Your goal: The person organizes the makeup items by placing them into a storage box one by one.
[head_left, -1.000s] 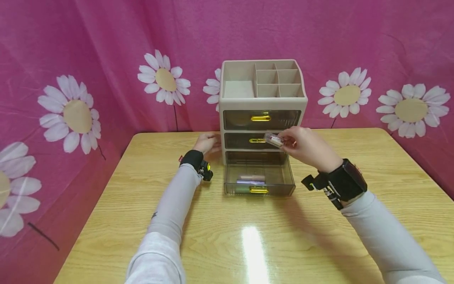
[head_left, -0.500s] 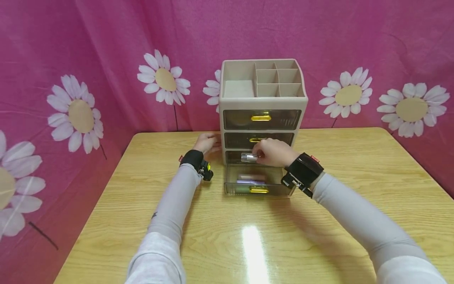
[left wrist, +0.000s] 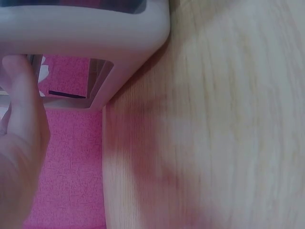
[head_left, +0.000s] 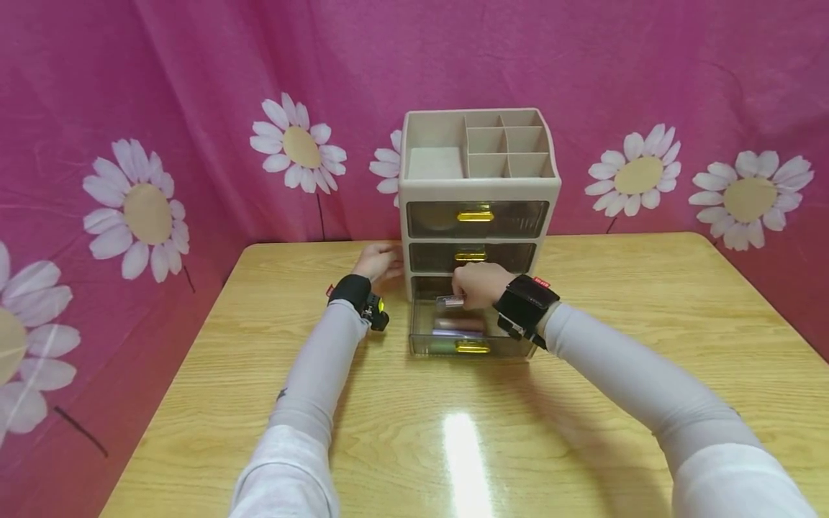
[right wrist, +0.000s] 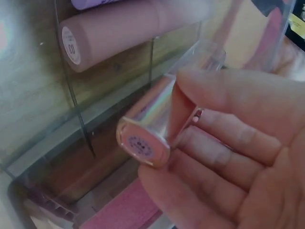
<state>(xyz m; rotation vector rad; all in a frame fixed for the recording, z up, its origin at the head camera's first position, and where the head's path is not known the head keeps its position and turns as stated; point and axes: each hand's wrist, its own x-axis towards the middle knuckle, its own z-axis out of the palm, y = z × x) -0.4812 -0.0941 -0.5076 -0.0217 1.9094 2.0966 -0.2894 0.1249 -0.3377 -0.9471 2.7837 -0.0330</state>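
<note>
— What's around the worktop (head_left: 583, 403)?

— A pink curtain printed with white daisies (head_left: 301, 146) hangs behind and to the left of it. The wooden top carries a beige drawer organizer (head_left: 478, 198) with open compartments above and three smoky drawers with gold handles.

— Which drawer is open?

— The bottom drawer (head_left: 473, 332), pulled out toward the person. A pinkish-brown tube (right wrist: 128, 28) and a lilac one already lie in it, side by side.

— And the hands?

— The right hand (head_left: 478, 285) hovers over the open drawer, thumb and fingers pinching a small lipstick (right wrist: 155, 121) with a shiny, iridescent case — held sideways, I judge, so that it can go down flat beside the tubes. The left hand (head_left: 381, 262) rests against the organizer's left side, probably to steady it; its thumb lies straight along the wall, nothing gripped.

— Anything you can't make out?

— In the head view the lipstick is mostly hidden by the fingers. The lilac tube is cut off in the right wrist view, the left wrist view is blurred, and the shut drawers are too dark to read.
</note>
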